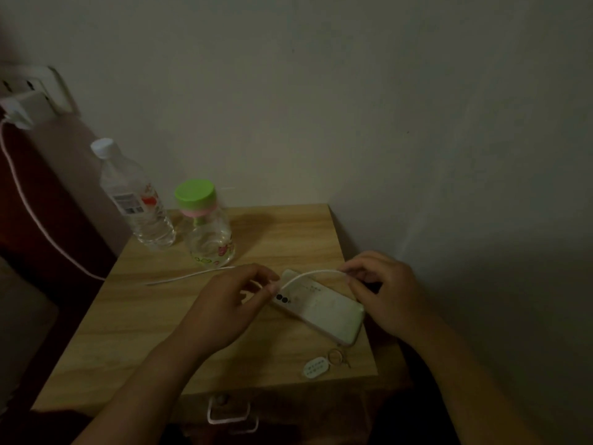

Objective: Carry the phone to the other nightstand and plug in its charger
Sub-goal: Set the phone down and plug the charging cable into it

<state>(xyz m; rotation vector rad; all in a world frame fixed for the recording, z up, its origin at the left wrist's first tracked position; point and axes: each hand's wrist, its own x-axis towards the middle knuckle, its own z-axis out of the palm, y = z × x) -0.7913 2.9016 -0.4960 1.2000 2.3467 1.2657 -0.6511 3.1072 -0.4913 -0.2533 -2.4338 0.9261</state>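
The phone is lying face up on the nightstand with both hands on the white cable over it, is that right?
Not quite. The head view shows the phone lying face down, its back and camera lenses up, on the nightstand. The rest holds: left hand and right hand both hold the white cable over it.

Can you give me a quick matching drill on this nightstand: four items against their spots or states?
Items:
1. phone
2. water bottle
3. green-lidded jar
4. key tag

States:
A. near the front edge, beside a ring
B. lying face down between both hands
C. upright, white cap, far left
D. upright, just right of the clear bottle

Pairs: 1-B, 2-C, 3-D, 4-A
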